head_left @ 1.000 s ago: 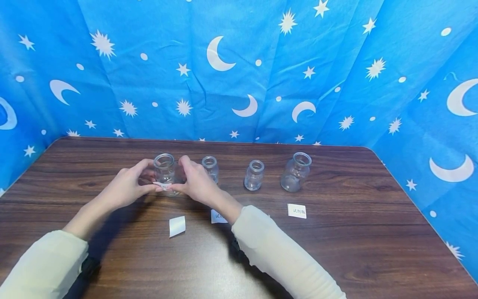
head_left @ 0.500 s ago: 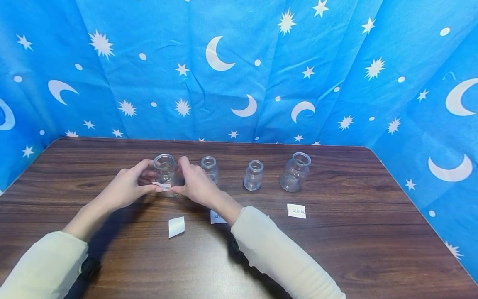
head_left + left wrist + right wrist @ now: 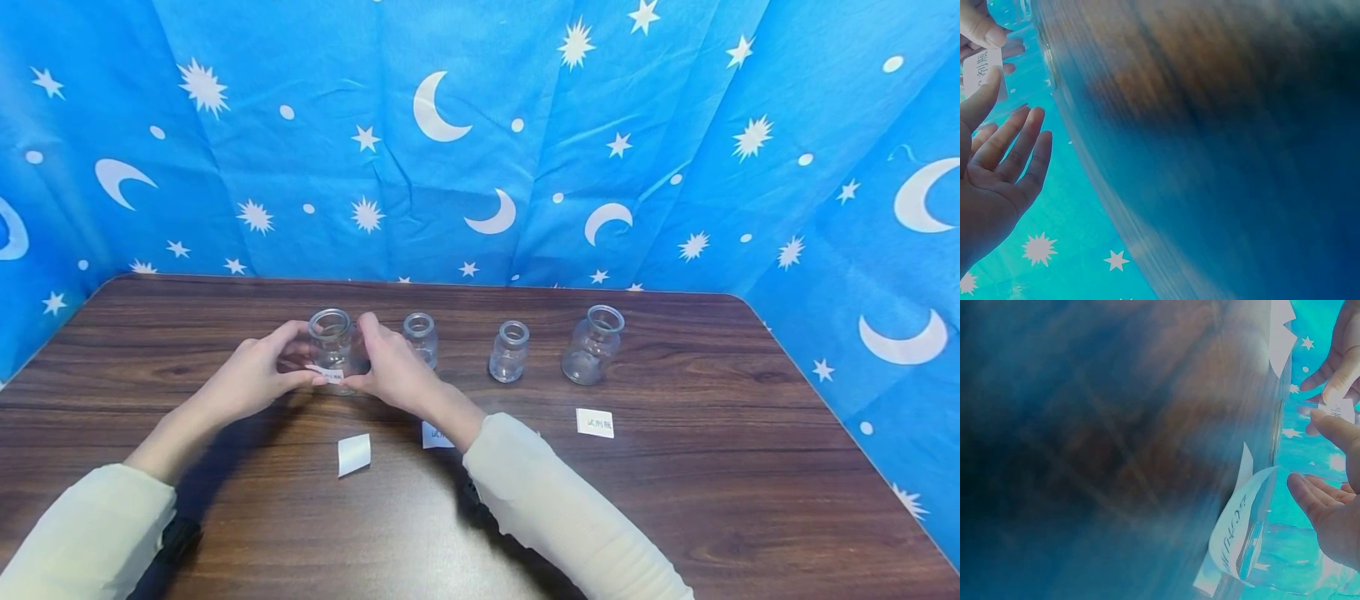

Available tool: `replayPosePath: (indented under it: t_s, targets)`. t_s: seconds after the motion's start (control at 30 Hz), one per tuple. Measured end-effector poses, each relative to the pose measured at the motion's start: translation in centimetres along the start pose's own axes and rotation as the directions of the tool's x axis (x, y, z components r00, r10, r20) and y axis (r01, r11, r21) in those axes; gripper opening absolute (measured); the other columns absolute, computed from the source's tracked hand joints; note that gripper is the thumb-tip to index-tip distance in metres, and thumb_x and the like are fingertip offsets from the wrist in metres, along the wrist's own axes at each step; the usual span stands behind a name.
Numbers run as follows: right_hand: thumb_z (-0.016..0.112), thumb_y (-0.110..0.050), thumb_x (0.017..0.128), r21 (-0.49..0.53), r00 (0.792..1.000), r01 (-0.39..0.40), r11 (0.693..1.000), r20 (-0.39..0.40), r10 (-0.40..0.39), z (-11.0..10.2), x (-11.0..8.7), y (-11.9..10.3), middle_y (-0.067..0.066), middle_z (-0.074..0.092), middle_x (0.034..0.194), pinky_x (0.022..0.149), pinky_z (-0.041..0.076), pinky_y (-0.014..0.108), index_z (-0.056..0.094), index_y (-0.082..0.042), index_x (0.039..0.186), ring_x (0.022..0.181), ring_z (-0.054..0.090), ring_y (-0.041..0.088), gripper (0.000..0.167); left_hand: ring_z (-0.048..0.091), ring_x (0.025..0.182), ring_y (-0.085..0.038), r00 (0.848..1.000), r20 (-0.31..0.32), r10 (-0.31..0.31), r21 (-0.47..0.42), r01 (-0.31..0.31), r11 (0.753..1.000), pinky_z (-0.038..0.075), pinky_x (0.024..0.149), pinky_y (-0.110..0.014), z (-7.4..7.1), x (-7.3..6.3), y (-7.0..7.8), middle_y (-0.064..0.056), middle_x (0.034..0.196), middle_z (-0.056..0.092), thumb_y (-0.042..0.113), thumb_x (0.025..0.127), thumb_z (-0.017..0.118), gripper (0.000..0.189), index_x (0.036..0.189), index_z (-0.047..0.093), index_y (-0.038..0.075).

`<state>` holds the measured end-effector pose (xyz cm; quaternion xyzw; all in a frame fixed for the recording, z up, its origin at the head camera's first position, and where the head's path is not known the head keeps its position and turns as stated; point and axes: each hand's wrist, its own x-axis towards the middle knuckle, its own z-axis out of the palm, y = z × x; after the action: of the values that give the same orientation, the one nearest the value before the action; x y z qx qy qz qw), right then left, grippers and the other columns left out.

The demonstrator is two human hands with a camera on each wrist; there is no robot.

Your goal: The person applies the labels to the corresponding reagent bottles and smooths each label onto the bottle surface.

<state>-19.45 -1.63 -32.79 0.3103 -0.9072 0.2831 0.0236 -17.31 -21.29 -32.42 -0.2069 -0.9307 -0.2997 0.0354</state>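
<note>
A clear wide-mouthed glass jar (image 3: pixel 330 327) stands upright at the left of the table, between both hands. A small white paper label (image 3: pixel 330 374) with handwritten characters lies across the lower front of it. My left hand (image 3: pixel 251 379) holds the jar from the left, its thumb at the label's left end and its fingers behind the glass. From the other side my right hand (image 3: pixel 397 367) holds it, thumb tip at the label's right end. In the left wrist view both thumbs meet the label (image 3: pixel 982 70); the right wrist view shows the label (image 3: pixel 1335 411) between them too.
To the right stand two small glass jars (image 3: pixel 421 337) (image 3: pixel 509 354) and a larger glass jar (image 3: pixel 594 346). Nearer lie a blank white paper piece (image 3: pixel 354 455), a written label (image 3: pixel 437 435) partly hidden by the right wrist, and another written label (image 3: pixel 595 422). A blue curtain (image 3: pixel 465 183) hangs behind the table.
Both hands stay at the jar with hardly any movement. Slightly more of the label's writing shows by the right thumb than one second ago.
</note>
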Motion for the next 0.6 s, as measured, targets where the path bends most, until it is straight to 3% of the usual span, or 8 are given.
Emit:
replayPosePath:
  t_s: [0.13,0.37,0.6]
  targets:
    - [0.077,-0.024,0.074,-0.002,1.0,-0.007,1.0,0.006,0.007,-0.02,0.02,0.02,0.004,0.057,0.099,0.069,0.046,0.019,0.037,-0.007,0.114,0.084,0.056,0.011,0.058,0.06,0.095,-0.037,1.0,0.003,-0.005,-0.008,0.005,1.0,0.047,0.076,-0.05,0.0,-0.03,0.09,-0.021,0.104,0.063,0.013,0.081,0.07,0.05,0.121,0.044,0.002]
    - [0.076,-0.022,0.075,0.0,1.0,0.017,1.0,0.011,-0.017,-0.13,-0.02,0.01,0.007,0.057,0.114,0.083,0.046,0.022,0.033,-0.009,0.126,0.103,0.057,0.016,0.068,0.06,0.095,-0.038,1.0,0.005,-0.008,0.0,0.008,1.0,0.047,0.076,-0.05,0.02,-0.05,0.2,-0.021,0.105,0.063,0.015,0.081,0.069,0.05,0.121,0.044,0.001]
    - [0.075,-0.023,0.076,-0.011,1.0,0.023,1.0,0.019,-0.023,-0.23,-0.05,0.01,0.007,0.057,0.113,0.082,0.046,0.023,0.033,-0.01,0.125,0.103,0.057,0.016,0.066,0.06,0.095,-0.037,1.0,0.012,-0.014,-0.005,0.014,1.0,0.047,0.077,-0.05,-0.01,-0.02,0.2,-0.021,0.105,0.063,0.017,0.081,0.069,0.049,0.122,0.044,0.003]
